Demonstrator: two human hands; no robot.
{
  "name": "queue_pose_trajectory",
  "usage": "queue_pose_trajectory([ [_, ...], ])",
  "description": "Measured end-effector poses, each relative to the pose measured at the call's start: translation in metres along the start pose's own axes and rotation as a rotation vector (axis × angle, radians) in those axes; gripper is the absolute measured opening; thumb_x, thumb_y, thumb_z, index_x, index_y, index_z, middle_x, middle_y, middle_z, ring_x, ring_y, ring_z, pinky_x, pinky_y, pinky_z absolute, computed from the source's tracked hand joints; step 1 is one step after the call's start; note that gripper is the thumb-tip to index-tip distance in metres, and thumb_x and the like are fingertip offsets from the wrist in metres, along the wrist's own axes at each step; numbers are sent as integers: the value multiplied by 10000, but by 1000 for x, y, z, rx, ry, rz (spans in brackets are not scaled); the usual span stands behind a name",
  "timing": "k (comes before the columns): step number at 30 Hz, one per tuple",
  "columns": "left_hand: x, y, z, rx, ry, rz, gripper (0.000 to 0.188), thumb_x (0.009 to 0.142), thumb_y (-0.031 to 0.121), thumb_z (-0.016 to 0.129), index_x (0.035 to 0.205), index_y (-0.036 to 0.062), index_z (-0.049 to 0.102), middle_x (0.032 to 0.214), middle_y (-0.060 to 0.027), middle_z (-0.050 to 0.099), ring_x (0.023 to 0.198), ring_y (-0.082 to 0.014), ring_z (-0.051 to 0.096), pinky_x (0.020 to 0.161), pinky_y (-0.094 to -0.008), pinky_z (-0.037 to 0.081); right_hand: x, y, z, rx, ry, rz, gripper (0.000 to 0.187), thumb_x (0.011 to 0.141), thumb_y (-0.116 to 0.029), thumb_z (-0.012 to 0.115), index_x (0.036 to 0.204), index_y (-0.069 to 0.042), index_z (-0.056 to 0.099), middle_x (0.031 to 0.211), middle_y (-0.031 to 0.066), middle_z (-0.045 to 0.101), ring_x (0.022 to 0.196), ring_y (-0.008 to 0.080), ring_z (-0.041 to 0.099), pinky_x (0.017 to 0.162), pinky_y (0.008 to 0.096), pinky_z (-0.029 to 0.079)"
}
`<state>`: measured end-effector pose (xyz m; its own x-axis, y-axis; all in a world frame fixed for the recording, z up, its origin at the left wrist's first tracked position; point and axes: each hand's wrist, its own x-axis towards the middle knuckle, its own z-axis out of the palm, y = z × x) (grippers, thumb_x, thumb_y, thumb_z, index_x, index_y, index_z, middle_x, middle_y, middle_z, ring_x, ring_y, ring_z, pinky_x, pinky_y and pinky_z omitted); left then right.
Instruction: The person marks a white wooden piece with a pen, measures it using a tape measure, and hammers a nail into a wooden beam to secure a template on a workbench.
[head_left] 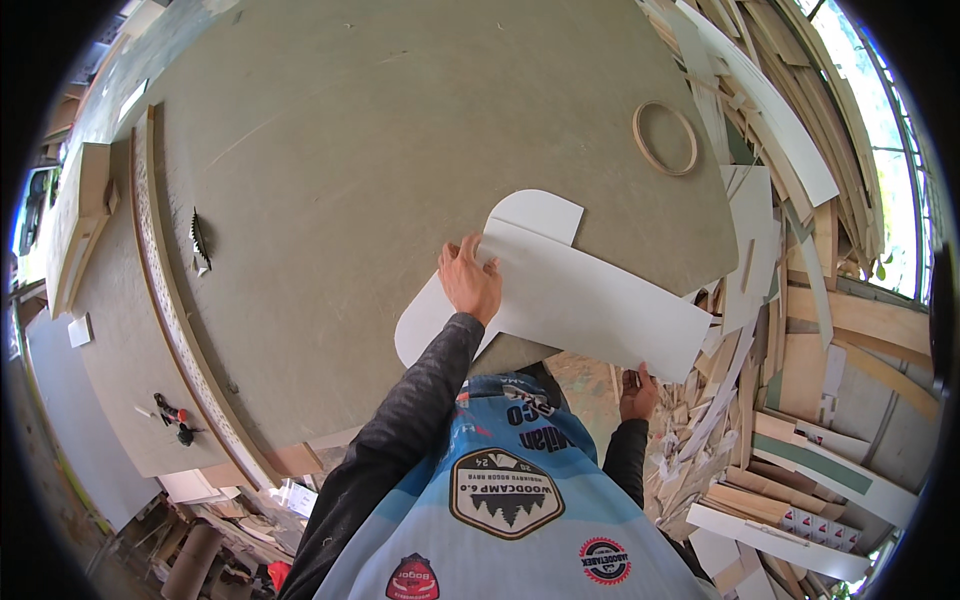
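Note:
A long white rectangular board (605,300) lies slantwise at the table's near edge, across another white piece with rounded ends (540,212). The rounded piece shows on both sides of the board, at its far side and at the lower left. My left hand (470,283) has its bent fingers and thumb on the left end of the rectangular board, where it crosses the rounded piece. At the board's near right corner, which juts past the table edge, my right hand (638,394) grips the edge, thumb up; some of its fingers are hidden underneath.
On the wide grey-brown table (350,150) lies a wooden ring (665,138) at the far right. Leftward are a long narrow strip (165,260), a black serrated piece (198,240) and a small red-black tool (175,418). Offcuts (705,430) pile up beyond the right edge.

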<state>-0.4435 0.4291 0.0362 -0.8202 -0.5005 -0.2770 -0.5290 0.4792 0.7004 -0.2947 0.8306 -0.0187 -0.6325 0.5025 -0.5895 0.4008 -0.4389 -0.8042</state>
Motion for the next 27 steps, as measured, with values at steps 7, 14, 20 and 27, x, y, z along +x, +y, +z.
queue_pose_trajectory([
  [7, -7, -2, 6, 1, 44, 5, 481, 747, 62, 758, 1215, 79, 647, 1093, -174, 558, 1089, -361, 524, 950, -465, 430, -13, -15, 17, 29, -25, 15, 105, 939, -83, 681, 1023, -106, 621, 977, 6, 662, 865, 154, 641, 764, 313, 558],
  [14, -14, 0, 7, 29, 83, 56, 520, 748, 61, 754, 1254, 52, 634, 1100, -186, 531, 1107, -361, 500, 965, -454, 420, -12, -17, 20, 46, -5, 28, 135, 941, -79, 675, 1066, -102, 630, 1015, 9, 665, 884, 153, 643, 751, 311, 557],
  [20, -15, -3, 8, 28, 52, 50, 550, 751, 63, 754, 1284, 27, 621, 1103, -191, 528, 1108, -362, 499, 976, -445, 419, -7, -16, 14, 34, -44, 11, 158, 942, -84, 675, 1094, -100, 635, 1030, 9, 666, 886, 154, 643, 749, 303, 556],
  [27, -11, -4, 6, 25, 35, 31, 533, 740, 61, 772, 1261, 44, 662, 1076, -179, 554, 1082, -350, 520, 973, -433, 429, -4, -13, 9, 43, -46, 13, 178, 946, -92, 673, 1119, -98, 632, 1062, 13, 665, 910, 157, 644, 765, 303, 560],
])
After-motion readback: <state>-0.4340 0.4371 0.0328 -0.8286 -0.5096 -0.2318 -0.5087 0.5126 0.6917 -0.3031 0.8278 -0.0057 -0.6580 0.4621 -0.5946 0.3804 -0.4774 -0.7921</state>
